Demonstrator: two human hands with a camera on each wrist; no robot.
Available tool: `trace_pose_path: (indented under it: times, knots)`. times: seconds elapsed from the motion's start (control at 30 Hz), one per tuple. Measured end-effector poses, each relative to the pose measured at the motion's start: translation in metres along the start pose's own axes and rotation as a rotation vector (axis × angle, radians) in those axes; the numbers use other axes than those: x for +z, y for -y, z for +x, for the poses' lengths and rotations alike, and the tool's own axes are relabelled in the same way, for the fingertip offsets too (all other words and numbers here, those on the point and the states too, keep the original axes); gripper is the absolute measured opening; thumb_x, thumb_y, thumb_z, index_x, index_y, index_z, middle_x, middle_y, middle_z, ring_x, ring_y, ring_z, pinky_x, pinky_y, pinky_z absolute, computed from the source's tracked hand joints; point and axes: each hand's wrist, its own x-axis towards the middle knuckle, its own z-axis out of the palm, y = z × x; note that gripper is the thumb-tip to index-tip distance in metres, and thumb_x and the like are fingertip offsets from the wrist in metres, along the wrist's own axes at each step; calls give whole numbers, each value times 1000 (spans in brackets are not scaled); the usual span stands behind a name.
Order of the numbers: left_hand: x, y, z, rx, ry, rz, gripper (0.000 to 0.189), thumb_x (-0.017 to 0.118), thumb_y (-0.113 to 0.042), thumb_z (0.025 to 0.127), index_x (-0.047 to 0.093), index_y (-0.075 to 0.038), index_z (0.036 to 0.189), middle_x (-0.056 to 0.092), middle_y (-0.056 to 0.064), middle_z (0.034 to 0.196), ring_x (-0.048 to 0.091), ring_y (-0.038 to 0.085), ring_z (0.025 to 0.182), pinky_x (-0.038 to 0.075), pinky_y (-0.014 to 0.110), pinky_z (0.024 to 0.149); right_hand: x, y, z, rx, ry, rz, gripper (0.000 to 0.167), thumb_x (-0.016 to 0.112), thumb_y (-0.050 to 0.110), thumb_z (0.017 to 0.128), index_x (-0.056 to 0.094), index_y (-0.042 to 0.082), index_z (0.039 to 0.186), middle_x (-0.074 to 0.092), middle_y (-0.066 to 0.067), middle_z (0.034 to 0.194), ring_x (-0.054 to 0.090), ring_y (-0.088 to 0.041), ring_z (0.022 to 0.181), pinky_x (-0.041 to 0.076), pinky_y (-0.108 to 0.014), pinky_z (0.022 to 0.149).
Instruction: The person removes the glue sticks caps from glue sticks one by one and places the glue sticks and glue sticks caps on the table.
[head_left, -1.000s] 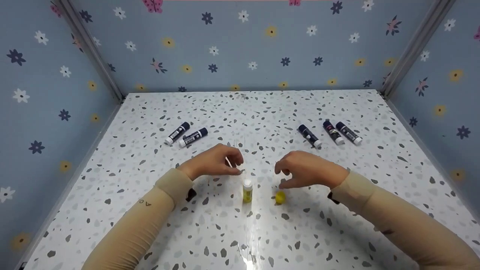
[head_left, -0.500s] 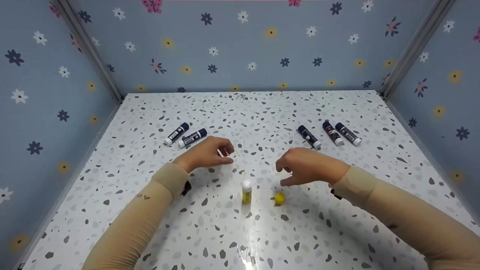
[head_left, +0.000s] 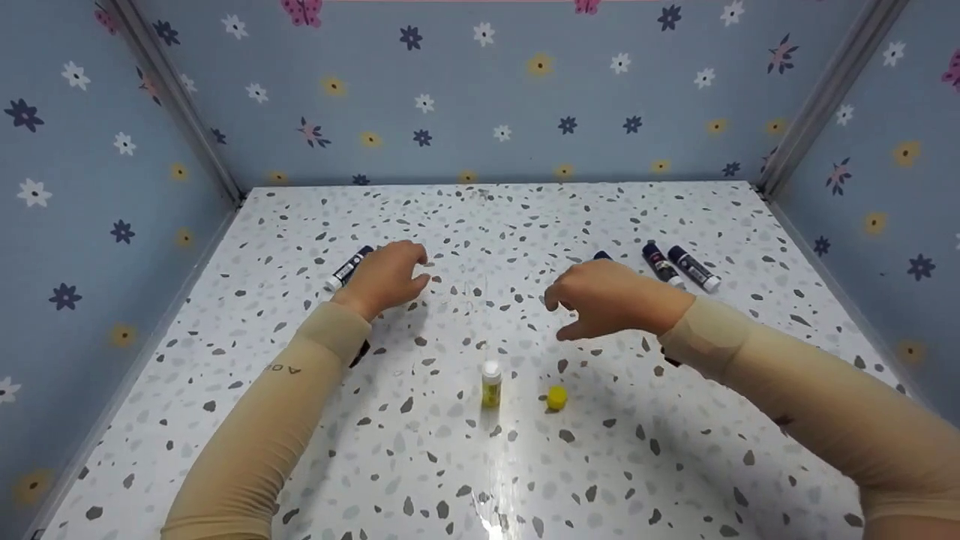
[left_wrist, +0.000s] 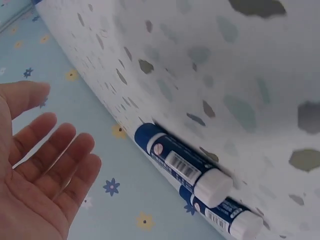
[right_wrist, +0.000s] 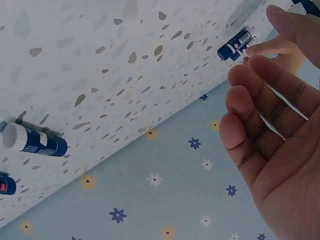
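Note:
My left hand hovers at the left of the table with relaxed fingers and nothing in them. In the head view it covers one of two navy glue sticks lying there; the other glue stick shows past it. Both lie beside the open palm in the left wrist view, the nearer glue stick with its white end toward the camera. My right hand, loosely curled and holding nothing, is over the right half, partly hiding a navy glue stick. A small yellow tube stands upright near the middle, a yellow cap beside it.
Two more navy glue sticks lie at the right, the inner glue stick and the outer glue stick. Flower-patterned panels enclose the speckled white table at the back and both sides.
My left hand has moved left and away from me, from near the yellow tube to the left glue sticks. My right hand has shifted slightly farther from me. The tube and cap stay put.

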Motion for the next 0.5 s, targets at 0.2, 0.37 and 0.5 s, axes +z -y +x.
trace_pose_path:
  times: [0.2, 0.37, 0.5]
  knots:
    - [-4, 9, 3, -91, 3, 170, 26, 65, -14, 104, 69, 7, 118, 72, 24, 110, 71, 40, 100, 60, 54, 91, -4, -4, 6, 23, -65, 28, 40, 88, 30, 90, 78, 7, 121, 81, -10, 114, 76, -30, 100, 62, -50, 89]
    - [-5, 13, 7, -161, 80, 167, 32, 66, -15, 102, 68, 11, 121, 72, 28, 114, 72, 45, 108, 60, 59, 98, -1, -10, 11, 36, -128, 47, 52, 89, 30, 90, 74, 6, 133, 77, -14, 131, 73, -36, 117, 60, -55, 101]
    - [-5, 17, 9, -214, 152, 137, 33, 64, -12, 99, 69, 11, 122, 73, 29, 118, 72, 46, 112, 58, 62, 103, 1, -16, 14, 52, -156, 54, 58, 88, 31, 91, 70, 7, 141, 73, -15, 138, 69, -38, 128, 56, -56, 108]
